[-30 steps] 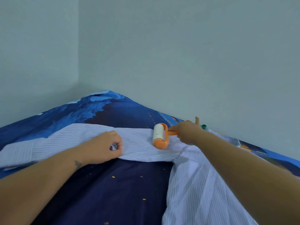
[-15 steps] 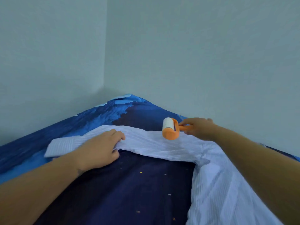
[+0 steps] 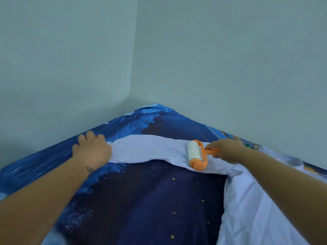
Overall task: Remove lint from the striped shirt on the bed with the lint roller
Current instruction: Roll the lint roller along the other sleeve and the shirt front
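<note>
Head view. Bed (image 3: 159,200) under a dark blue printed cover, wedged into a corner of pale grey-green walls (image 3: 212,59) meeting at about 12 o'clock. Small yellow specks scattered over the navy middle of the cover. Striped shirt (image 3: 256,209) spread across the bed: body filling the 4 to 5 o'clock area, one sleeve (image 3: 150,149) stretched flat from 3 o'clock toward 9 o'clock.

Against half a second earlier: left hand now farther out along the sleeve, over its far end instead of its middle; sleeve drawn longer and flatter; lint roller now lower on the sleeve, down at its near edge; corner of the room sitting farther right in frame.

Left hand (image 3: 92,151) at about 9 o'clock, palm down on the sleeve's end, fingers slightly spread and reaching past the cloth onto the cover; flat and holding nothing, only pressing. Small dark mark on the left wrist.

Right hand (image 3: 228,151) at about 3 o'clock, fingers curled round the orange handle of the lint roller (image 3: 196,154). White roll lying crosswise on the sleeve near the shoulder, touching the fabric, orange frame at its near end just above the sleeve's lower edge. Something green and partly hidden behind the right hand, too small to identify.
</note>
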`<action>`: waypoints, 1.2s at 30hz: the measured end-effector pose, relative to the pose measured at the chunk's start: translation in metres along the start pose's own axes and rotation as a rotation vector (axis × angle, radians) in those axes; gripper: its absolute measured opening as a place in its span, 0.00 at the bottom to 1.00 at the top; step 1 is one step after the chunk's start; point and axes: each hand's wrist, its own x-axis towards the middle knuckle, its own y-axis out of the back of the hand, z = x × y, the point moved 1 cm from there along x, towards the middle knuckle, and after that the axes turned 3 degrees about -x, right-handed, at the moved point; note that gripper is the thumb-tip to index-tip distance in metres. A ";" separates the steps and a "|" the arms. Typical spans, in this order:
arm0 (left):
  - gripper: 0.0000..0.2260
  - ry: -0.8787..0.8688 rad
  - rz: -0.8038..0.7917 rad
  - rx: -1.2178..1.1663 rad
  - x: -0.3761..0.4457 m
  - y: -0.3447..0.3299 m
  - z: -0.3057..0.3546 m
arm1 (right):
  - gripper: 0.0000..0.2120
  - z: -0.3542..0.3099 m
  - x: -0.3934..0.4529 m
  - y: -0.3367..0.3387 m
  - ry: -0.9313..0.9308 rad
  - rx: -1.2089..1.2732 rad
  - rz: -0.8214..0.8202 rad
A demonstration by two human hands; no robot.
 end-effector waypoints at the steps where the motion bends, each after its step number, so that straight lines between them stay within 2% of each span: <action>1: 0.22 0.016 -0.036 -0.018 0.001 -0.002 -0.006 | 0.17 -0.012 0.004 0.003 0.030 0.000 0.023; 3: 0.25 0.026 -0.014 -0.088 0.000 -0.007 -0.012 | 0.17 -0.035 0.011 0.008 0.084 0.010 0.052; 6: 0.21 0.081 0.079 -0.253 0.001 -0.006 -0.018 | 0.17 -0.064 0.018 0.016 0.136 0.012 0.074; 8: 0.18 0.081 0.054 -0.243 0.004 -0.005 -0.021 | 0.16 -0.081 0.022 0.021 0.161 0.009 0.083; 11: 0.14 -0.016 0.078 -0.261 0.003 -0.006 -0.021 | 0.17 -0.101 0.027 0.026 0.189 0.009 0.087; 15: 0.13 -0.132 0.243 -0.572 0.001 -0.003 -0.022 | 0.19 -0.124 0.032 0.030 0.224 0.021 0.104; 17: 0.15 -0.122 0.336 -0.546 0.000 0.001 -0.026 | 0.18 -0.136 0.035 0.031 0.243 0.023 0.129; 20: 0.20 -0.077 0.387 -0.446 -0.004 0.000 -0.026 | 0.17 -0.148 0.036 0.032 0.254 0.028 0.160; 26: 0.18 0.017 0.319 -0.254 -0.001 -0.004 -0.027 | 0.18 -0.194 0.034 0.042 0.283 0.015 0.229; 30: 0.18 0.060 0.282 -0.315 0.004 -0.004 -0.032 | 0.16 -0.221 0.027 0.051 0.319 0.008 0.312; 33: 0.17 0.058 0.276 -0.318 0.007 -0.006 -0.034 | 0.14 -0.199 0.024 0.071 0.294 0.060 0.253; 36: 0.16 0.042 0.289 -0.369 0.010 -0.009 -0.036 | 0.13 -0.152 0.019 0.081 0.240 -0.032 0.103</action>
